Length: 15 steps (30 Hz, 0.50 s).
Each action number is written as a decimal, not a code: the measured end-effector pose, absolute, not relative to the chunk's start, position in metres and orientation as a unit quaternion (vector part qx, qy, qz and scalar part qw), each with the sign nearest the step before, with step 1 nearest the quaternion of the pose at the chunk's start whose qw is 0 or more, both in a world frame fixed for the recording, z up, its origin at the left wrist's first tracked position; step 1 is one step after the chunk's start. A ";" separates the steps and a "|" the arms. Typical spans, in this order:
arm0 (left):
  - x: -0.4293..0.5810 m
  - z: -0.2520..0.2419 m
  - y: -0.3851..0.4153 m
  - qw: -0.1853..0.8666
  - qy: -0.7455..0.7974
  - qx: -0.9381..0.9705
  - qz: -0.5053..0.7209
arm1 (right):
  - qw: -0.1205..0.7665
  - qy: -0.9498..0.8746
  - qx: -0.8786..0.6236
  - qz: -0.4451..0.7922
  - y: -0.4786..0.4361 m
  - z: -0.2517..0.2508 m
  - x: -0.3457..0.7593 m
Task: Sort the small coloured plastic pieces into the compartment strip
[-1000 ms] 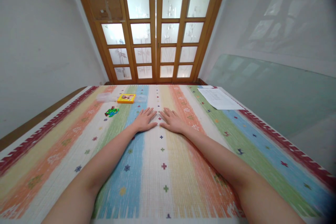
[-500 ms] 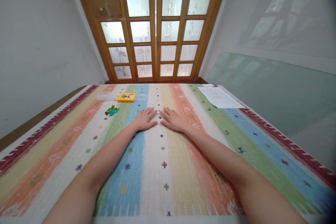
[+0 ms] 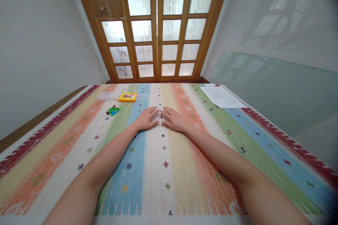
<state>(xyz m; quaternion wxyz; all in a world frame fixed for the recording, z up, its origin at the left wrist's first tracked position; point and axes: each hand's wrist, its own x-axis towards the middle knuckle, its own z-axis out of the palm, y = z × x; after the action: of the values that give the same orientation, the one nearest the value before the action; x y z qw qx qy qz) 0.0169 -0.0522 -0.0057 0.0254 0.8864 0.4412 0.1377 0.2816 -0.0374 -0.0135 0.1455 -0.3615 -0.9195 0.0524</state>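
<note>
Left hand [image 3: 145, 119] and right hand [image 3: 173, 120] lie flat, palms down, fingers spread, holding nothing, index tips nearly touching, on the cloth [image 3: 163, 168], which is woven in lengthwise blue, white, yellow, orange and green stripes with small crosses and dark red borders. Beyond the hands stand wooden doors [image 3: 158, 28] with frosted panes between white walls; a glass sheet [image 3: 277, 91] lies well right. Ahead-left of the left hand lie a green toy [image 3: 112, 110], a yellow box [image 3: 127, 97] and a clear tub [image 3: 105, 95]; a paper [image 3: 221, 97] sits ahead-right at the cloth's edge, and bare cloth flanks both forearms.
</note>
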 end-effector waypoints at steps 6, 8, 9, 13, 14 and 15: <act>0.018 -0.002 -0.053 0.029 0.441 0.883 0.157 | 0.182 -0.920 -0.345 0.043 -0.037 -0.007 0.278; 0.019 0.000 -0.054 0.029 0.440 0.882 0.166 | 0.188 -0.918 -0.347 0.038 -0.037 -0.007 0.277; 0.019 0.000 -0.054 0.029 0.440 0.882 0.169 | 0.189 -0.917 -0.349 0.036 -0.036 -0.008 0.277; 0.018 -0.001 -0.053 0.026 0.440 0.881 0.172 | 0.196 -0.911 -0.361 0.030 -0.035 -0.010 0.278; 0.017 -0.003 -0.052 0.025 0.444 0.880 0.170 | 0.197 -0.910 -0.364 0.030 -0.035 -0.010 0.278; 0.017 -0.004 -0.051 0.024 0.449 0.878 0.164 | 0.195 -0.909 -0.367 0.031 -0.035 -0.011 0.278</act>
<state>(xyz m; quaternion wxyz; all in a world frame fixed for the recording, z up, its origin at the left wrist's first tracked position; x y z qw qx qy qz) 0.0167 -0.0512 -0.0043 0.0241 0.8782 0.4487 0.1637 0.2777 -0.0347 -0.0109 0.1952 -0.3671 -0.9090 0.0310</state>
